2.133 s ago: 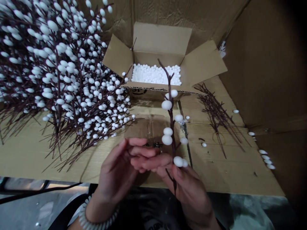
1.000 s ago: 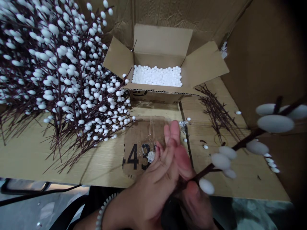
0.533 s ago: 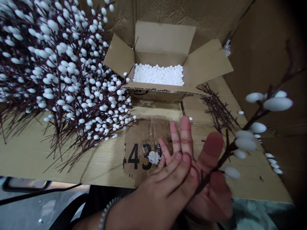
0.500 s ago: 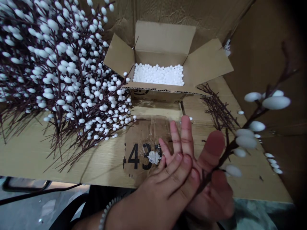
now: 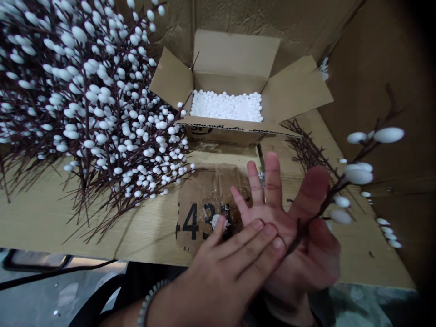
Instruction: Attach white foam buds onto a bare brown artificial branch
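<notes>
A brown twig (image 5: 339,184) with several white oval buds slants up to the right, gripped between the thumb and index finger of my right hand (image 5: 282,222). That hand is palm up, its other fingers spread. My left hand (image 5: 235,268) lies palm down across the right palm, its fingers stretched out and nearly flat. They touch the palm beside the twig's lower end, which is partly hidden. Under the hands is a flat cardboard piece (image 5: 195,200) with printed digits and a small whitish blob (image 5: 218,221).
Many white-budded twigs (image 5: 98,113) are heaped on the left of the wooden table (image 5: 30,218). An open carton (image 5: 235,50) of white beads (image 5: 225,105) stands at the back. Bare brown twigs (image 5: 308,147) lie right of it, and several loose white buds (image 5: 386,229) at the right edge.
My right hand and the twig have shifted, the fingers moving slightly up and right. The left hand has slid a little down the palm, and its little finger now stands apart.
</notes>
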Demonstrator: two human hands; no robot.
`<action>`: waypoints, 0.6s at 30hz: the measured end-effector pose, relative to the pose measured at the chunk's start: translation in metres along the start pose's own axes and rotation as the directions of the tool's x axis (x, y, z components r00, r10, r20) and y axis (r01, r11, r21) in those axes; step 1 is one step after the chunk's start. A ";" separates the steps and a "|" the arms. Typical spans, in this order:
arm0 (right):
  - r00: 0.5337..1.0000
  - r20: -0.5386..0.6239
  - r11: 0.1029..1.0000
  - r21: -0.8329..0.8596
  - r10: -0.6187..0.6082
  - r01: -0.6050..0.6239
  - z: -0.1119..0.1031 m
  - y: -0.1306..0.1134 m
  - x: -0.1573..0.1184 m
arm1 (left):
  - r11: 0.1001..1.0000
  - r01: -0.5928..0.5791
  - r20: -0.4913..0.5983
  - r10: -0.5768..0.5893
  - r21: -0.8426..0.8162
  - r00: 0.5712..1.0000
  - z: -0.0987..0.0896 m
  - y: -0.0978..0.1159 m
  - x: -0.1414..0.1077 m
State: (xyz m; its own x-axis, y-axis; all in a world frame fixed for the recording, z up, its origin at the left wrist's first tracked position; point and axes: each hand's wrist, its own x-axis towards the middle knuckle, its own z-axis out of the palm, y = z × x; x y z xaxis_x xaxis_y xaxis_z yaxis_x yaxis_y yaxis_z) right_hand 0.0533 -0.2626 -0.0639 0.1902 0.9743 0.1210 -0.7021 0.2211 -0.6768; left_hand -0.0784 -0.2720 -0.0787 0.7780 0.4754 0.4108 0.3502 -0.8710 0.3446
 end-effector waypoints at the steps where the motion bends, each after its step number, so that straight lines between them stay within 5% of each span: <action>1: 1.000 0.014 1.000 0.000 -0.017 0.017 0.000 -0.001 0.001 | 0.999 0.035 -0.018 -0.035 0.014 0.999 0.001 -0.004 -0.001; 5: 0.995 0.075 0.997 -0.004 -0.070 0.071 0.002 -0.006 0.003 | 0.963 0.218 -0.100 -0.204 0.158 0.974 0.003 -0.014 -0.003; 10: 0.998 0.061 0.999 0.043 -0.012 0.009 0.003 -0.007 0.002 | 0.980 -0.076 -0.045 0.086 0.181 0.995 0.005 -0.011 0.001; 12: 0.996 0.083 0.998 0.063 -0.030 0.025 0.004 -0.006 0.002 | 0.971 0.074 -0.092 -0.054 0.228 0.994 0.006 -0.011 0.003; 15: 0.997 0.071 0.995 0.097 -0.034 0.027 0.006 -0.006 0.004 | 0.896 0.335 -0.198 -0.286 0.292 0.938 0.008 -0.011 0.003; 16: 0.998 0.043 0.994 0.101 -0.038 0.034 0.007 -0.007 0.004 | 0.911 0.295 -0.181 -0.251 0.287 0.951 0.009 -0.009 0.002; 18: 1.000 -0.008 0.993 0.116 -0.017 0.018 0.009 -0.008 0.004 | 0.972 0.039 -0.089 -0.018 0.234 0.996 0.010 -0.006 0.000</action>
State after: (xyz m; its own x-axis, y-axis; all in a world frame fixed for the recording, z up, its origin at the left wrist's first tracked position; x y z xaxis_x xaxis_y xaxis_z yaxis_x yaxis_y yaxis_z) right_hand 0.0530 -0.2601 -0.0513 0.2077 0.9699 0.1270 -0.7734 0.2423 -0.5858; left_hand -0.0756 -0.2685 -0.0887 0.7219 0.5003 0.4781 0.4922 -0.8569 0.1535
